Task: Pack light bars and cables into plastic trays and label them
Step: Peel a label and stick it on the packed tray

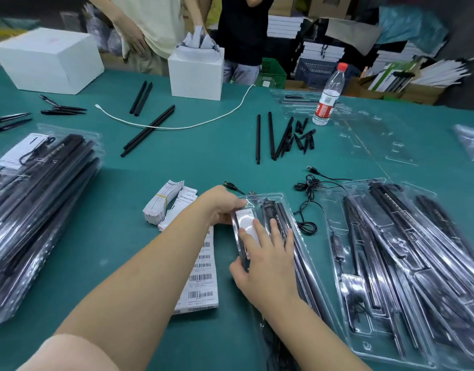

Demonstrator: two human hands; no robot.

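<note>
left hand [222, 207] grips the clear plastic tray [270, 210]; right hand [265, 259], fingers flat, presses the white label [246, 223]. risk: label creasing or skewing.

A green table surface [209, 162] is extending beyond the hands. Stacked cardboard boxes [423, 93] and a green crate [273, 72] are sitting behind it.

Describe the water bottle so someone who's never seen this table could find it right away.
Start from the green table and look to its far right side, beyond the loose black bars. The water bottle stands upright there on empty clear plastic trays. It is the only upright clear thing, with a red cap and red label.
</note>
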